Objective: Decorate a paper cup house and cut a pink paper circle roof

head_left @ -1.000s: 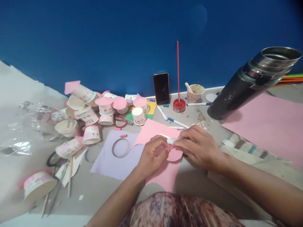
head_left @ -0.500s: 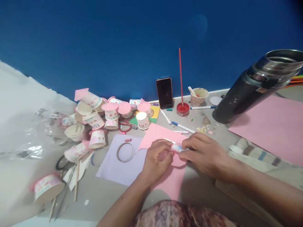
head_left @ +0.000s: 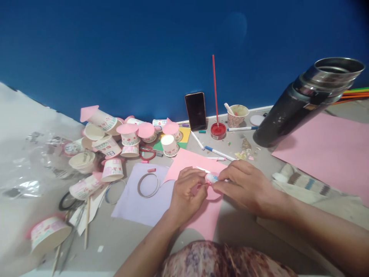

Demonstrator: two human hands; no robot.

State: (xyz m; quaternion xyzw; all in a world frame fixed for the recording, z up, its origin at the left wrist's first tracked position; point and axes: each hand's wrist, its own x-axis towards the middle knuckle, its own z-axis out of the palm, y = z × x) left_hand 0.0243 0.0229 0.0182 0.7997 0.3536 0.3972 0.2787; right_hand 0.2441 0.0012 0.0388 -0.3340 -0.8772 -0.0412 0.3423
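My right hand (head_left: 245, 184) is closed on a small white-and-blue tube (head_left: 211, 178), probably glue, its end pointing towards my left fingers. My left hand (head_left: 188, 192) pinches a cut pink paper piece (head_left: 212, 194) by its edge, close to the tube's tip; most of that piece is hidden by the fingers. Beneath both hands lies a larger pink sheet (head_left: 198, 223) with curved cut edges. Left of it is a lilac sheet (head_left: 129, 200) with a tape ring (head_left: 148, 185) on top.
Decorated paper cups (head_left: 129, 134) with pink tops crowd the left, by clear plastic (head_left: 34, 165). A phone (head_left: 196, 111) leans on the blue wall. Behind my hands are a red paint pot (head_left: 218, 131), markers (head_left: 220, 153) and a paper cup (head_left: 238, 116). A dark flask (head_left: 291, 107) stands right.
The whole scene has shifted slightly left as the camera turned. Both hands keep their grips, and the tube now sits tilted a little differently between the fingers.
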